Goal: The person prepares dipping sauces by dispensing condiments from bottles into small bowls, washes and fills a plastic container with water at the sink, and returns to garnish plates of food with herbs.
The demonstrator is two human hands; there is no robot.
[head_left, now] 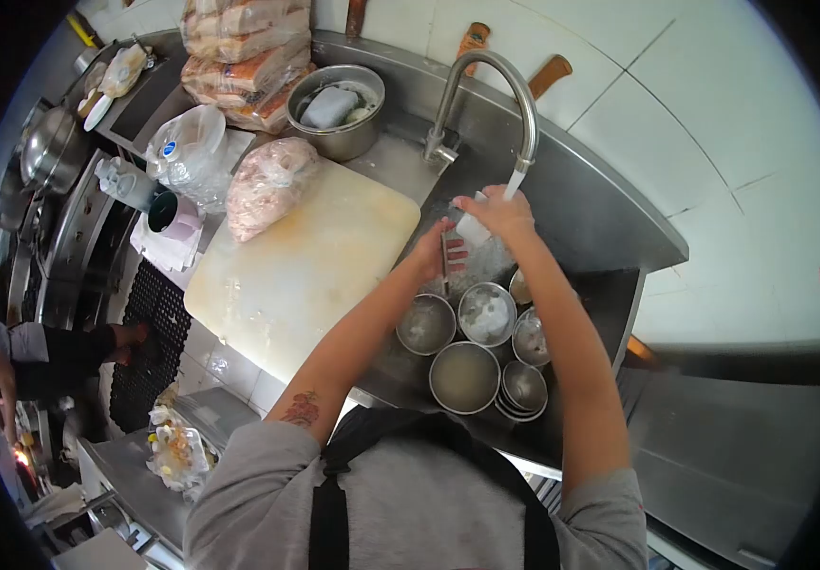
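Note:
Water runs from the curved metal faucet (488, 59) onto my right hand (503, 211), which is closed around a small white block (472, 229) over the sink. Just left of it, my left hand (438, 252) holds a thin metal utensil (445, 266) pointing down, its lower end near a bowl; its exact shape is unclear. Below the hands in the sink stand several round metal bowls (465, 377), some with cloudy water. One bowl (486, 314) has white suds or pieces in it.
Left of the sink lies a white cutting board (305, 275) with a bag of pale pink food (270, 185). Behind are a metal pot (337, 142) and stacked bread bags (244, 57). A pink mug (173, 217) stands at left. Another person (58, 356) is at far left.

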